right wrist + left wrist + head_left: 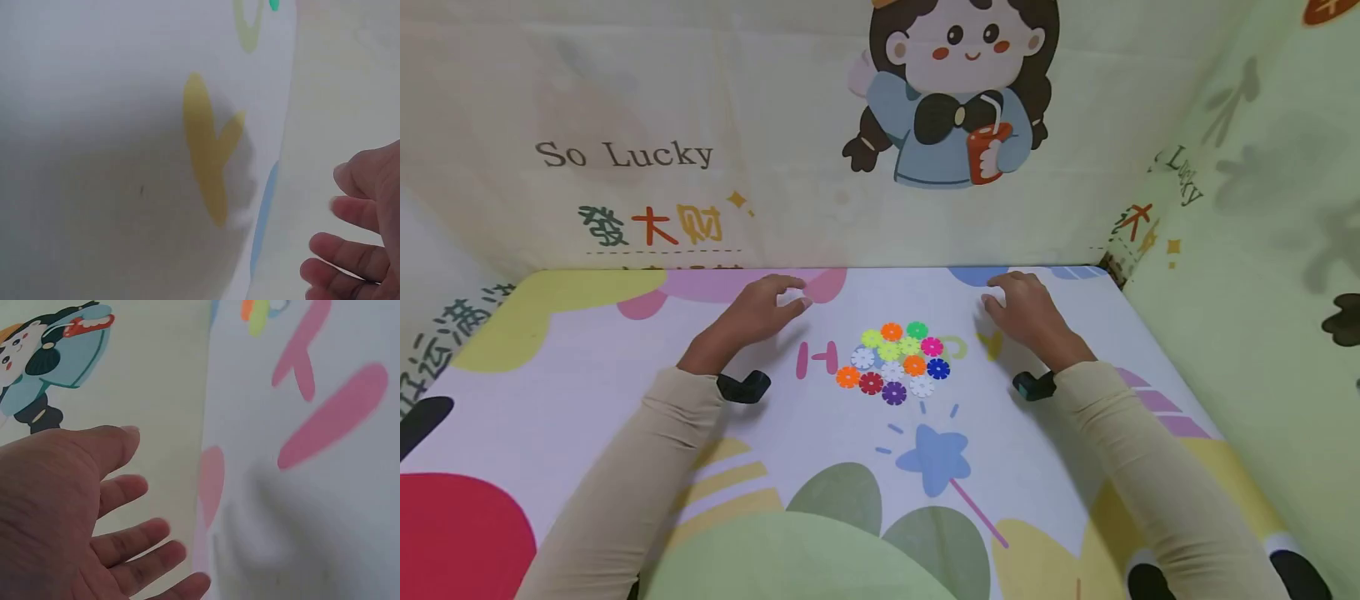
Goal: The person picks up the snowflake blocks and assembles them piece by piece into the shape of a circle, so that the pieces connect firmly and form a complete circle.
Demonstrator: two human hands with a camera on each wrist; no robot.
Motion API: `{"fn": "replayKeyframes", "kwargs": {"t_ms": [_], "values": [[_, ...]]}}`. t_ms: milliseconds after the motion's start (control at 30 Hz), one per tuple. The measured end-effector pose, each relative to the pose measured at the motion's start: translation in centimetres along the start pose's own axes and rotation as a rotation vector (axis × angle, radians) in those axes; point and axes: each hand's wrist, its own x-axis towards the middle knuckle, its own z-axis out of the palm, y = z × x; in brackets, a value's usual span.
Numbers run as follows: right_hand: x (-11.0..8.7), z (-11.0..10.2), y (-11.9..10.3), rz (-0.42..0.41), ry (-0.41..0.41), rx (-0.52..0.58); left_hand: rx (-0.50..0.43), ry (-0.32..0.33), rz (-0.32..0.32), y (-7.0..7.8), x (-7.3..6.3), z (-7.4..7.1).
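Note:
A cluster of small notched plastic discs lies flat in the middle of the table in the head view, among them a green disc [917,331], a pink disc [932,347], a dark blue disc [937,369], a purple disc [893,393] and a red disc [871,383]. To their left hovers my left hand [763,308], fingers relaxed and thumb apart, holding nothing. My right hand [1028,310] is held above the table on the other side, its fingers loosely bent and empty. Both wrist views show spread fingers on the left hand [69,512] and loose ones on the right hand [369,219].
A printed cloth [647,400] with coloured shapes covers the table. Behind it stands a pale curtain [775,100] with a cartoon figure, and a similar one [1240,275] hangs at the right. Black devices sit at the left wrist [743,387] and right wrist [1034,386].

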Motion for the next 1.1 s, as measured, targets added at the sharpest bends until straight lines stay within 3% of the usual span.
{"fn": "replayKeyframes", "kwargs": {"t_ms": [200,367,533,833,1100], "values": [[-0.1,0.1,-0.8,-0.030,0.031,0.146,-0.108,0.025,-0.001,1.1,0.2,0.9],[-0.2,0.5,-1.7,0.044,-0.005,0.340,-0.183,0.045,-0.032,2.2,0.5,1.9],[-0.3,1.3,-2.5,0.091,-0.042,0.446,-0.251,0.045,-0.020,3.0,0.8,3.3],[-1.1,2.4,-3.7,0.122,-0.158,0.563,-0.344,0.015,-0.004,4.3,1.5,5.1],[-1.4,2.8,-3.7,0.066,-0.271,0.591,-0.341,-0.059,-0.007,4.5,1.7,6.2]]}}
